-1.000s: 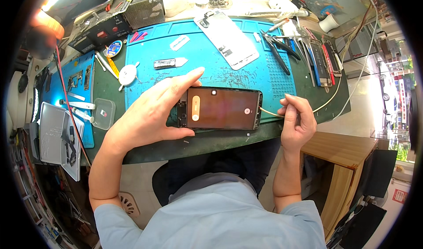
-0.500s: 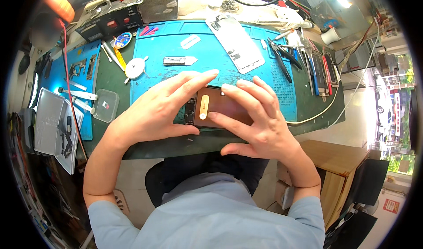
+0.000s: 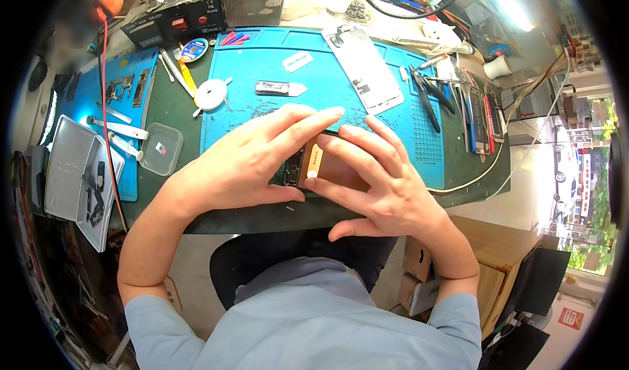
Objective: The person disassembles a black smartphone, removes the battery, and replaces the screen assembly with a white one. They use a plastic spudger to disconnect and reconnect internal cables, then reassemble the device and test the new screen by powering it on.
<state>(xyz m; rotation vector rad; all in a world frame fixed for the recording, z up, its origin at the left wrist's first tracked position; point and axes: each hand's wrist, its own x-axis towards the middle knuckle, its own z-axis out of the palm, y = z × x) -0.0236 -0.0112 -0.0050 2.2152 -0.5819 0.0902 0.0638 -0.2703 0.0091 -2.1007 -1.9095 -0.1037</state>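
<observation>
An opened phone (image 3: 341, 167) lies at the near edge of the blue mat, its inside showing a brown panel and, at the left end, dark parts. A yellow strip (image 3: 314, 161) runs across that panel. My left hand (image 3: 255, 157) spans the phone's left end, thumb at the near edge and fingers along the far edge, holding it. Over the panel, my right hand (image 3: 380, 180) is open with fingers spread. Its index fingertip is at the strip's near end, and another fingertip is by the far end. My right thumb sticks out below the phone, apart from it.
On the blue mat (image 3: 255, 52) lie a white phone-shaped panel (image 3: 363, 68), a blade (image 3: 298, 61), a small dark part (image 3: 278, 88) and black cutters (image 3: 429, 101). A round white spool (image 3: 211, 95), a clear box (image 3: 162, 148) and a grey case (image 3: 72, 167) are to the left.
My right hand has shifted left relative to the phone, its fingertips now closer over the yellow strip. My left hand keeps its place at the phone's end. The whole view has shifted slightly.
</observation>
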